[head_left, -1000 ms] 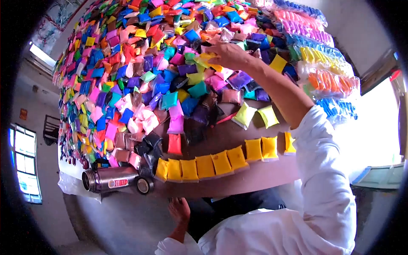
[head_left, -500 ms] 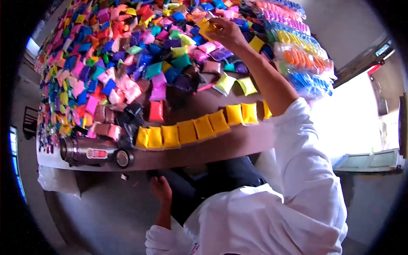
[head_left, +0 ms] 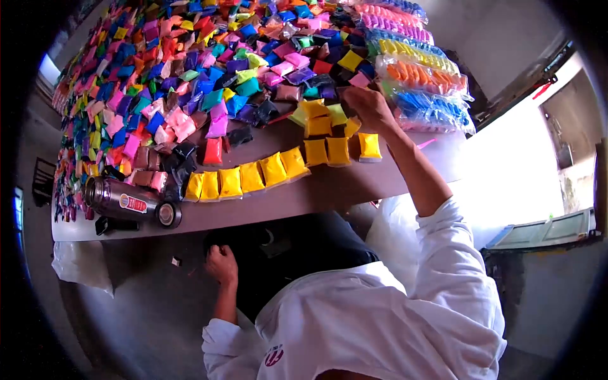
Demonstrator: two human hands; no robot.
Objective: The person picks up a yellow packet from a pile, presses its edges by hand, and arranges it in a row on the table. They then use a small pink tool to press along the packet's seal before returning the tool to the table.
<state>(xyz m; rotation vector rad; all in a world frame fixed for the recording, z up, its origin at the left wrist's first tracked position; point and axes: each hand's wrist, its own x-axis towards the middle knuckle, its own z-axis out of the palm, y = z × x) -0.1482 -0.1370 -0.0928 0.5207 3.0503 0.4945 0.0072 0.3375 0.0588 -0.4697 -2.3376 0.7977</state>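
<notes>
My right hand (head_left: 368, 106) reaches over the table, its fingers curled down at a small yellow packet (head_left: 352, 127) tilted beneath them. Beside it, a yellow packet (head_left: 315, 109) and another yellow packet (head_left: 318, 126) lie over lighter yellow-green packets (head_left: 337, 114). Toward the table's front edge runs a curved row of yellow packets (head_left: 252, 177), with one yellow packet (head_left: 369, 146) standing apart at its right end. My left hand (head_left: 221, 263) is closed low beside my leg, below the table; nothing shows in it.
A large heap of colourful packets (head_left: 183, 76) covers the back and left of the table (head_left: 266, 208). Clear bags of coloured pieces (head_left: 424, 79) are stacked at right. A metal flask (head_left: 123, 197) lies at the front left, its round end (head_left: 167, 215) toward me. A red packet (head_left: 213, 152) sits behind the row.
My right hand has come back from the heap toward the row. Yellow packets now lie on the lighter ones beside it. The view has shifted; my left hand stays low and closed.
</notes>
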